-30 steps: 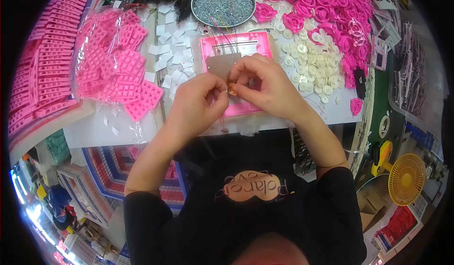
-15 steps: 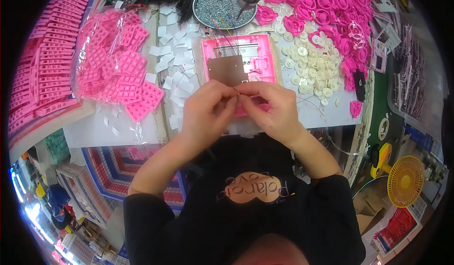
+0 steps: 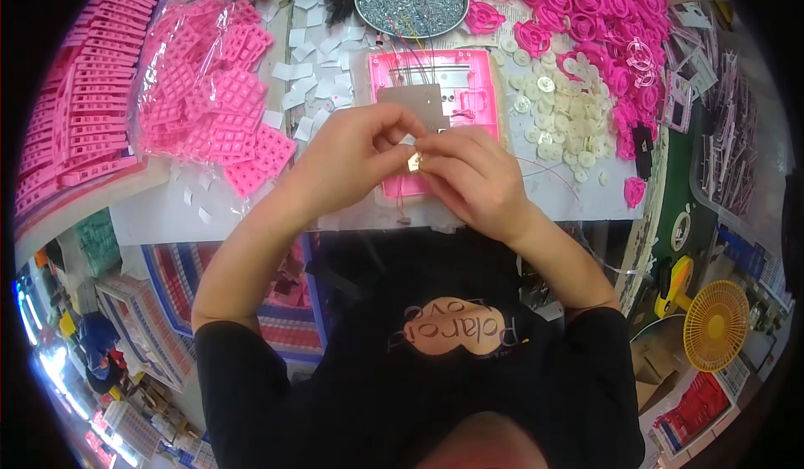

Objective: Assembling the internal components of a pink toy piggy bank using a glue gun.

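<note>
In front of me my left hand (image 3: 356, 146) and my right hand (image 3: 481, 176) meet over a pink plastic casing (image 3: 404, 186), fingers closed in pinches. A small, shiny gold-coloured metal piece (image 3: 414, 162) shows between the fingertips of both hands; its exact shape is partly covered. Beneath and beyond the hands, a brown flat board (image 3: 416, 105) lies on the casing. Thin wires (image 3: 412, 50) run from the casing's far side toward the metal bowl. Near the table's front edge hangs a small connector (image 3: 404, 219) on thin leads.
A round bowl of small screws (image 3: 410, 0) stands beyond the casing. To the left lie scattered white paper pieces (image 3: 293, 71) and bagged pink keypad-like parts (image 3: 201, 92). White discs (image 3: 561, 117) and pink ring parts (image 3: 586, 8) heap up at right. A yellow fan (image 3: 716, 327) stands lower right.
My hands have parted slightly, the left raised and turned, and the shiny metal piece now shows between them. The hanging connector has come into view. The screwdriver-like tool over the bowl is gone from view.
</note>
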Available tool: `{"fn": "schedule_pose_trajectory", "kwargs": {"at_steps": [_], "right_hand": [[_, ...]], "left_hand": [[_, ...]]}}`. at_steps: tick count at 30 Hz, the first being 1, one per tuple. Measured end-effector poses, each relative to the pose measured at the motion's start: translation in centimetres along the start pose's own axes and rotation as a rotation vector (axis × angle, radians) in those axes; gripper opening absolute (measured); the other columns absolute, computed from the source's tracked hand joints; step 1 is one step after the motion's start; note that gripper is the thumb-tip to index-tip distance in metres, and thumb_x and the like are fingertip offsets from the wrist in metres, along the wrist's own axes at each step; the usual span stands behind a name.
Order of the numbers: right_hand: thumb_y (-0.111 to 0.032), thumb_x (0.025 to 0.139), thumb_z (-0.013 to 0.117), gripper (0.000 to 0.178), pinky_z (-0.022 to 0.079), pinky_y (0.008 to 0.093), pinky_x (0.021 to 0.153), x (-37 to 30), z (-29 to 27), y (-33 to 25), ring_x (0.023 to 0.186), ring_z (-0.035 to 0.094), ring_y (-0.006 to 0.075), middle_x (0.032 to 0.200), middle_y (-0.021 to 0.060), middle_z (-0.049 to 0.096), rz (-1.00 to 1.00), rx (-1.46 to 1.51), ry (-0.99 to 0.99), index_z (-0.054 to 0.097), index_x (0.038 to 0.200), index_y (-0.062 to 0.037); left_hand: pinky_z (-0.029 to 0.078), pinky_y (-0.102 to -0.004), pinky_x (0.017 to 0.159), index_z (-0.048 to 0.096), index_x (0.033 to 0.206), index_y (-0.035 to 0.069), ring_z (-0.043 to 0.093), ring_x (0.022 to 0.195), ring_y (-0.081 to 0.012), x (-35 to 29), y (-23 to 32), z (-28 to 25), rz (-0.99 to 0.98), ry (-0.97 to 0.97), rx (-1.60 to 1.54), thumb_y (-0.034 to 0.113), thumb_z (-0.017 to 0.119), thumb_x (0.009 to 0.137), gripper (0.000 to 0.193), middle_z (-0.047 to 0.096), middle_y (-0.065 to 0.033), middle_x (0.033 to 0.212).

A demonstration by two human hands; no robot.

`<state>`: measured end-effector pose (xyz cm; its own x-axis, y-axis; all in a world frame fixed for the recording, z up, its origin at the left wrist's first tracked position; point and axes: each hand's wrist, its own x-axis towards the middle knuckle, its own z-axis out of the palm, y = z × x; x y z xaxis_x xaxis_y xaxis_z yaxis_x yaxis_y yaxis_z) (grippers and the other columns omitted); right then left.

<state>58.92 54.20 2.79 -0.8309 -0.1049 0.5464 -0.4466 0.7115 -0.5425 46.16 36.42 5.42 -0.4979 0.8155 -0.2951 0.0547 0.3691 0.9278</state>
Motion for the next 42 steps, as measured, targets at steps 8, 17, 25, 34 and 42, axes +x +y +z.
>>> {"fn": "schedule_pose_trajectory", "kwargs": {"at_steps": [8,17,25,34,42], "right_hand": [[-0.012,0.070,0.074,0.015,0.051,0.0398,0.080,0.4,0.5,0.1,0.093,0.059,0.0268,0.094,0.0053,0.062,-0.021,-0.116,-0.147,0.068,0.082,-0.0043],[-0.014,0.074,0.070,0.013,0.044,0.0382,0.081,0.8,1.0,-0.3,0.092,0.057,0.0243,0.085,0.0034,0.059,-0.003,-0.163,-0.244,0.071,0.084,-0.0067],[-0.014,0.073,0.069,0.021,0.042,0.0407,0.084,1.0,-0.6,-2.1,0.094,0.056,0.0255,0.087,0.0041,0.060,0.047,-0.279,-0.426,0.072,0.093,-0.0080],[-0.009,0.072,0.077,0.034,0.044,0.0398,0.078,0.1,-0.5,-1.4,0.089,0.055,0.0256,0.088,0.0014,0.059,0.062,-0.133,-0.321,0.073,0.106,-0.0113],[-0.014,0.079,0.077,0.034,0.044,0.0389,0.074,0.0,0.1,-1.3,0.084,0.055,0.0244,0.086,0.0022,0.058,0.088,-0.194,-0.309,0.071,0.112,-0.0095]], "left_hand": [[0.051,-0.0378,0.067,0.063,0.101,0.004,0.064,0.078,-0.0314,-0.9,-1.6,2.2,0.448,0.242,0.482,-0.001,0.069,0.084,0.018,0.064,-0.0129,0.090],[0.049,-0.0393,0.066,0.061,0.098,0.003,0.062,0.076,-0.0322,-1.3,-1.9,1.8,0.395,0.260,0.503,-0.001,0.069,0.082,0.018,0.059,-0.0136,0.085],[0.045,-0.0308,0.065,0.059,0.106,0.006,0.055,0.073,-0.0145,-0.9,-2.1,-0.4,0.207,0.701,0.208,0.007,0.076,0.082,0.030,0.055,-0.0031,0.085],[0.044,-0.0310,0.059,0.064,0.088,0.003,0.054,0.063,-0.0180,-7.8,-4.6,7.0,-0.026,0.476,0.424,0.010,0.073,0.087,0.011,0.058,-0.0067,0.075],[0.042,-0.0253,0.058,0.067,0.090,0.000,0.055,0.068,-0.0090,-4.9,-1.7,0.0,-0.013,0.443,-0.321,0.016,0.057,0.102,0.023,0.063,-0.0041,0.082]]}}
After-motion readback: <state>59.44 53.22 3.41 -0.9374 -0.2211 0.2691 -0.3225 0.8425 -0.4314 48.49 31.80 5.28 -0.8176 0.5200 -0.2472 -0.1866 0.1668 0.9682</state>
